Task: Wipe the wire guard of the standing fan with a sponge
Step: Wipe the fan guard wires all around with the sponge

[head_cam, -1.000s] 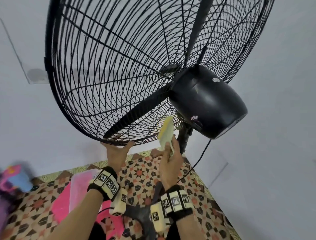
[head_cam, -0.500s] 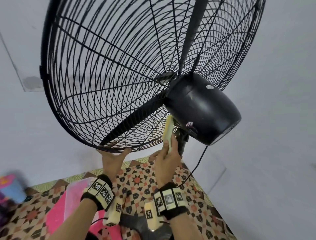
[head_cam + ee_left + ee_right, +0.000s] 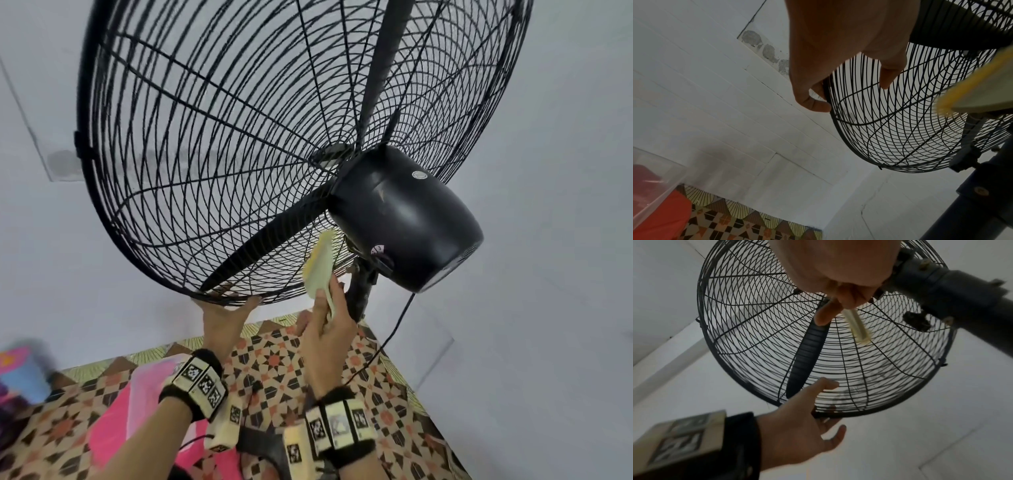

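Observation:
The black wire guard (image 3: 205, 171) of the standing fan fills the head view, seen from below and behind. My left hand (image 3: 229, 305) grips its bottom rim, thumb on the rear side and fingers curled over the front, which shows in the left wrist view (image 3: 818, 104). A thin pale sponge (image 3: 320, 270) with a yellow edge is pinched in my right hand (image 3: 327, 301). It lies against the guard's rear wires just below the black motor housing (image 3: 404, 219). The right wrist view shows the sponge (image 3: 857, 326) edge-on against the wires, beside a blade.
The fan's pole (image 3: 359, 291) rises just right of my right hand, and a power cord (image 3: 387, 346) hangs from the motor. White walls stand close behind and to the right. On the patterned floor lie a pink item (image 3: 113, 428) and a clear plastic container (image 3: 653, 178).
My right hand has slid and turned the sponge on the rear wires under the motor, from edge-on to showing its flat face. My left hand has kept its hold on the bottom rim.

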Available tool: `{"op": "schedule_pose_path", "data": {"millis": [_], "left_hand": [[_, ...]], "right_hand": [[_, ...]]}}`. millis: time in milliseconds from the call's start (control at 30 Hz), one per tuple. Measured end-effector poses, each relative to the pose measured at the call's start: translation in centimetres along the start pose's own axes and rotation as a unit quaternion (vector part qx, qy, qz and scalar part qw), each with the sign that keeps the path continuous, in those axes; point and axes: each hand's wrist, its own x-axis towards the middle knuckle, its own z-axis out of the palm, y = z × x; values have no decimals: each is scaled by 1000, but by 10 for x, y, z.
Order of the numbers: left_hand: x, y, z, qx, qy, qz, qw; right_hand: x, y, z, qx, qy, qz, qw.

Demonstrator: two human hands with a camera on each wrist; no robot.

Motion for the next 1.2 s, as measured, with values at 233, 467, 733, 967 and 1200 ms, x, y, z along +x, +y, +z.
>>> {"op": "schedule_pose_path", "data": {"millis": [233,467,733,967,1200], "left_hand": [[2,4,1,-12,-8,0,1000],[11,-6,1,-9,-11,7,1000],[11,-7,-2,-2,-17,30,999],[10,-10,-2,4,-15,42,999],[13,-15,-1,8,-2,38,999]], "right_hand": [[26,2,12,-77,106,-43,990],[-4,20,-9,-62,-14,-80,995],[8,5,16,-65,82,-57,993],[0,9,9,-6,75,6,997],[-21,21,14,-81,33,-62,994]]}}
